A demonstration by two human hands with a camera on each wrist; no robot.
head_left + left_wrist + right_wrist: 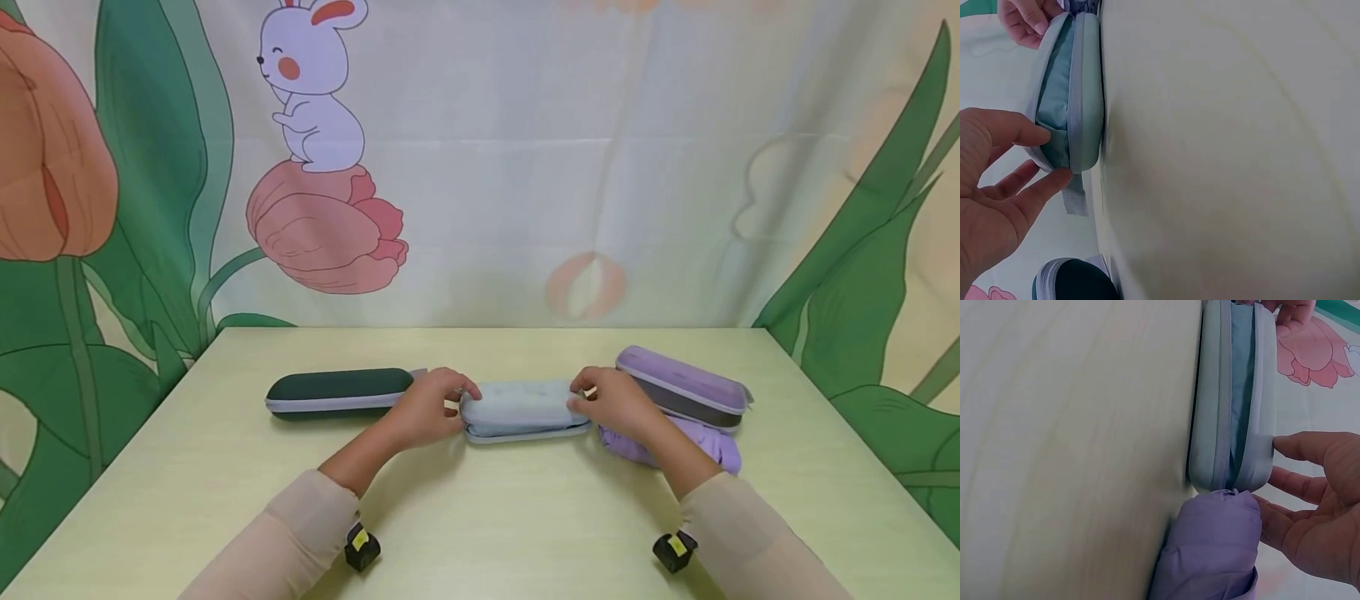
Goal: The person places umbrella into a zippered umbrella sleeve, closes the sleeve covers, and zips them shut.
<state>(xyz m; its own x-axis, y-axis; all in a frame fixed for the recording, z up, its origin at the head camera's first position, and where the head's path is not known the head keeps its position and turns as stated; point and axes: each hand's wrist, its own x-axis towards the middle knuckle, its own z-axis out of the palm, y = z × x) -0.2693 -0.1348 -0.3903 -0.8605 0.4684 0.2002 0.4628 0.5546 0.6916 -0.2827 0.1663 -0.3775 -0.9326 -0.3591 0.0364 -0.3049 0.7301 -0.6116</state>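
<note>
A pale blue-green zip case (521,410) lies on the table between both hands, its lid a little raised and darker teal lining (1057,87) showing in the gap. At its left end, my left hand (431,407) pinches the case, thumb and fingers on lid edge and lining. My right hand (615,406) has its thumb and fingertips on the lid at the right end. In the right wrist view, a folded purple umbrella (1207,544) touches the case's near end, beside the right hand (1322,506).
A dark green case (337,392) with a light zip band lies to the left. On the right a purple and grey case (682,387) rests against the purple umbrella (705,443). A printed curtain (487,167) hangs behind the table (510,517).
</note>
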